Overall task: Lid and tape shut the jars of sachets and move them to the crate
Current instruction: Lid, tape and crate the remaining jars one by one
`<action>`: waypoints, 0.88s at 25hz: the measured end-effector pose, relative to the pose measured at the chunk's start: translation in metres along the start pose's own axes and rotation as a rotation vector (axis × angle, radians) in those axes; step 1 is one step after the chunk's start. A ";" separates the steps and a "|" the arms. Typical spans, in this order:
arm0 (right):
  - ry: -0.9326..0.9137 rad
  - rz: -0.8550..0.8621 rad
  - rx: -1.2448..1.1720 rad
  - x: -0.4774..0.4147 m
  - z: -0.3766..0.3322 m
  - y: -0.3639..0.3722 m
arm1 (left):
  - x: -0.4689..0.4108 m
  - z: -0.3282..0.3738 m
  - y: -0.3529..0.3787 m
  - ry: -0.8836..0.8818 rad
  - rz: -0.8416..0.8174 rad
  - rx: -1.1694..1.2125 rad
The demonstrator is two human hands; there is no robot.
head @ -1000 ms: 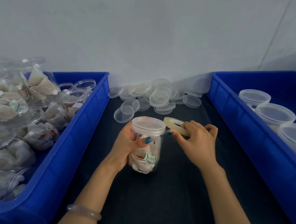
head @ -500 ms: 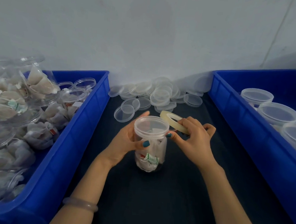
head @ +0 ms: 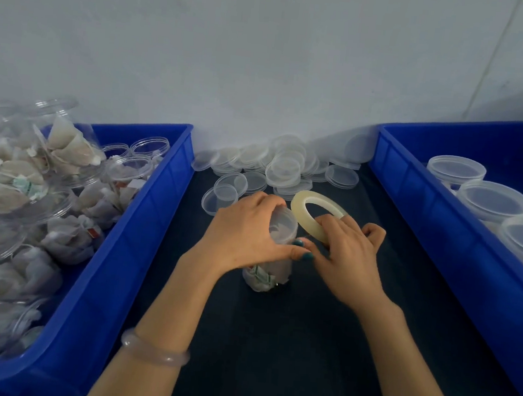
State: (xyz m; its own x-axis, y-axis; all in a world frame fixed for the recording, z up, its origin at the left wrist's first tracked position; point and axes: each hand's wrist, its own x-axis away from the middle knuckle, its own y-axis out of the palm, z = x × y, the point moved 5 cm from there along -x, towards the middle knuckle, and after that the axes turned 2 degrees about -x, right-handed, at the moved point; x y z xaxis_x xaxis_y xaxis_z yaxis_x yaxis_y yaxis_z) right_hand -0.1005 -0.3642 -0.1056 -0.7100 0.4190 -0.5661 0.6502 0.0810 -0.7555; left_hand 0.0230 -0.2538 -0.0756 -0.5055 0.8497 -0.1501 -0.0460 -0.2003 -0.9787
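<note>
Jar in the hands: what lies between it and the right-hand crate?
Head view: the right hand gripping the tape roll, close against the jar; beyond it, bare dark table up to the crate.

A single wide-angle view is taken from head height, directed forward and down, close over the dark table (head: 270, 358), flanked by the left crate (head: 127, 248) and the right crate (head: 440, 247).

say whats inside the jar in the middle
Pale paper sachets, one with a green tag, show at the bottom of the jar. The left hand gripping it hides the rest, so its fill level cannot be told.
</note>
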 end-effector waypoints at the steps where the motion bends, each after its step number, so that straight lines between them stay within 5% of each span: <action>1: -0.022 -0.027 0.013 0.000 0.003 -0.001 | 0.000 -0.001 0.001 0.002 0.013 0.015; 22: 0.299 0.049 0.135 -0.024 0.002 0.029 | -0.007 -0.005 0.002 0.018 0.125 0.125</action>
State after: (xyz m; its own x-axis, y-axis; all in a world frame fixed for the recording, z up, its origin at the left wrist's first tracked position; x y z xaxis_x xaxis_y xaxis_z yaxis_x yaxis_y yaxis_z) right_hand -0.0657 -0.3738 -0.1145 -0.5548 0.6677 -0.4963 0.6257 -0.0583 -0.7779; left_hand 0.0306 -0.2573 -0.0770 -0.4982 0.8230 -0.2730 -0.0910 -0.3627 -0.9274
